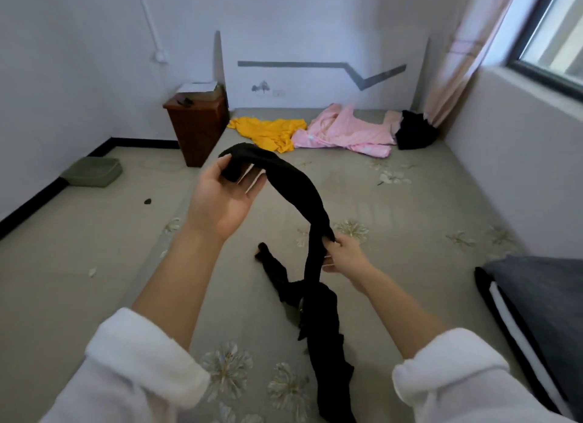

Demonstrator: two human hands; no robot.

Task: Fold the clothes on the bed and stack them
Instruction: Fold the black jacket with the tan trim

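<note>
Grey floral bed sheet [410, 265] lies under everything, and the lower part of the black tights [303, 195] rests crumpled on it, close to the person. To fold well, I think the two legs should first be laid side by side and pulled smooth, then doubled over. Right hand [345, 257] pinches the raised leg at its middle, fingers curled around the fabric. Left hand [220, 202], higher and palm up, is half open, its thumb pressing the toe end against the fingers. At the far end of the sheet, a yellow garment [271, 132], a pink garment [344, 132] and a black garment [413, 129] lie unfolded.
</note>
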